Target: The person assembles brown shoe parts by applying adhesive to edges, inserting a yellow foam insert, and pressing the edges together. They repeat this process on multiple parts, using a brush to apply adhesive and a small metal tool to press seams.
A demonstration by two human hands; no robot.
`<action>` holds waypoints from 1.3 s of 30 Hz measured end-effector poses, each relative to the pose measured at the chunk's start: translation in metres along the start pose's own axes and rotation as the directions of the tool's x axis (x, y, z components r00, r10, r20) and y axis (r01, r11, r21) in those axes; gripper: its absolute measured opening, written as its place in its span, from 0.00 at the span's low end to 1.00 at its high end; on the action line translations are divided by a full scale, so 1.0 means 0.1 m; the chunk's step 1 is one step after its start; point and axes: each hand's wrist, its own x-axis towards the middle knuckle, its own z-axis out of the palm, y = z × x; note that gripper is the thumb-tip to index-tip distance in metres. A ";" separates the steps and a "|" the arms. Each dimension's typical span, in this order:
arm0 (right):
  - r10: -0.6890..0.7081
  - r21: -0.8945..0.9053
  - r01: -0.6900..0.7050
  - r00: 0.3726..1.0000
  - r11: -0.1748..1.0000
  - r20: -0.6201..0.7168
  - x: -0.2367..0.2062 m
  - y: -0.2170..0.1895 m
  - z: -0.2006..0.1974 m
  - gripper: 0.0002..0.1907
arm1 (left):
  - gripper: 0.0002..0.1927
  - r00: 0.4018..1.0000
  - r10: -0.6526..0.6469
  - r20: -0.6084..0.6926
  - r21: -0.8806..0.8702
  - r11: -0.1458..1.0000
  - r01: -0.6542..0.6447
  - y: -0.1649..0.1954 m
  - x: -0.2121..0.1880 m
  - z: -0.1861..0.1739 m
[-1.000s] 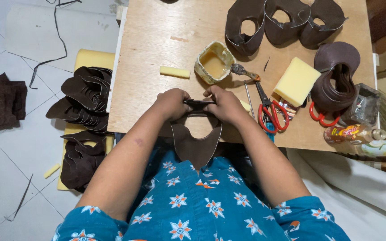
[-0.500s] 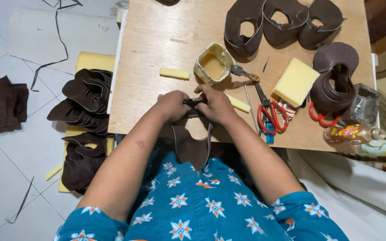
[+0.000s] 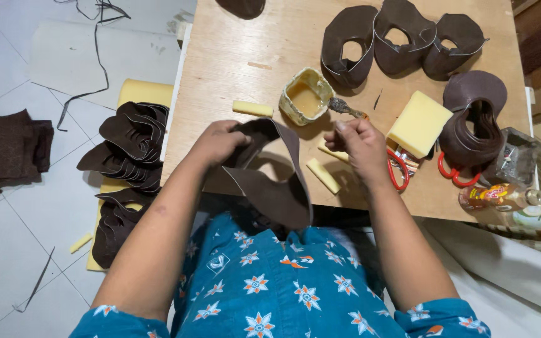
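gripping the top edge of a brown leather piece [image 3: 270,181], the left hand [image 3: 220,141] holds it at the table's [image 3: 233,75] near edge, where it hangs toward the lap. the right hand [image 3: 358,141], just right of it, pinches a brush [image 3: 344,108] beside the glue pot [image 3: 306,97], scissors [image 3: 402,169] under its wrist.

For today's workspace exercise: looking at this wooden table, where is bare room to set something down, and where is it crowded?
Bare wood lies on the table at its far left, from the small yellow foam strip up to the far edge, left of the glue pot. The right side is crowded: brown leather pieces, yellow sponge, red scissors, bottles. The left hand holds a leather piece in the near middle.
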 end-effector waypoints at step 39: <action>-0.188 -0.232 0.211 0.975 0.949 0.117 -0.22 -0.01 0.99 0.12 | 0.13 0.848 0.230 -0.477 -0.147 0.931 -0.335 0.35 -0.75 0.94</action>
